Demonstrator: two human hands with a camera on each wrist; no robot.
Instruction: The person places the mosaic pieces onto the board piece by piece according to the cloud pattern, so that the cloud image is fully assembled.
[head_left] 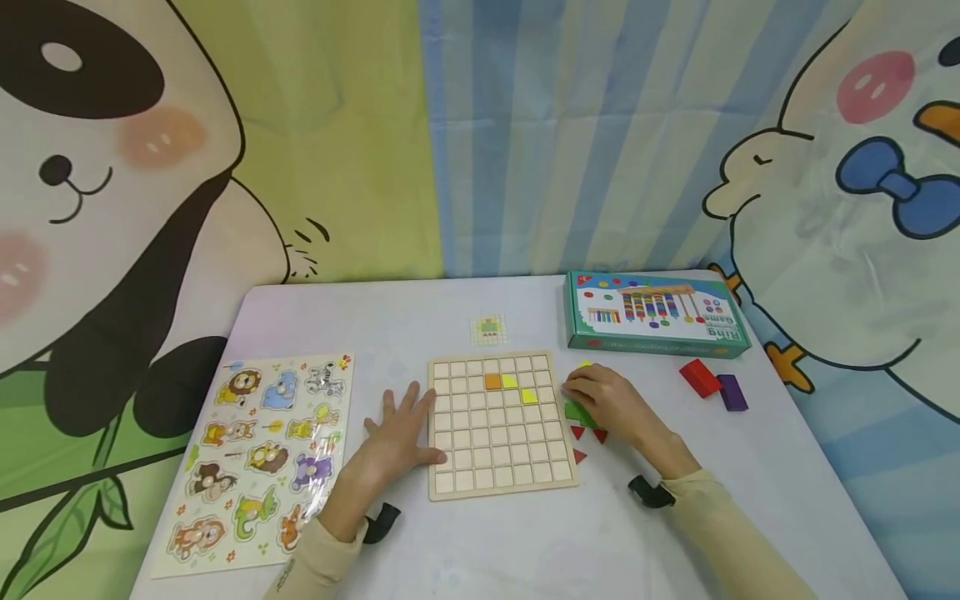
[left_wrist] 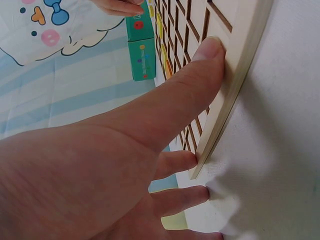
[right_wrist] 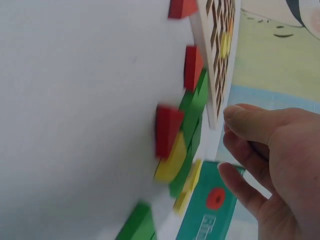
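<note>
A wooden grid board (head_left: 469, 432) lies on the table with an orange square (head_left: 492, 382) and two yellow pieces (head_left: 530, 396) in its cells. My left hand (head_left: 395, 440) is spread at the board's left side; in the left wrist view its thumb (left_wrist: 187, 82) rests on the rim. Over at the right edge my right hand (head_left: 611, 404) hovers by loose green pieces (head_left: 577, 413) and red triangles (head_left: 580, 456). Its thumb and index finger come together in the right wrist view, and no piece shows between them. A loose yellow piece (right_wrist: 172, 157) lies among the green ones.
A small pattern card (head_left: 488, 330) lies behind the board. The green game box (head_left: 652, 312) stands back right, with red (head_left: 700, 378) and purple (head_left: 732, 392) blocks in front of it. An animal puzzle sheet (head_left: 255, 458) covers the left side.
</note>
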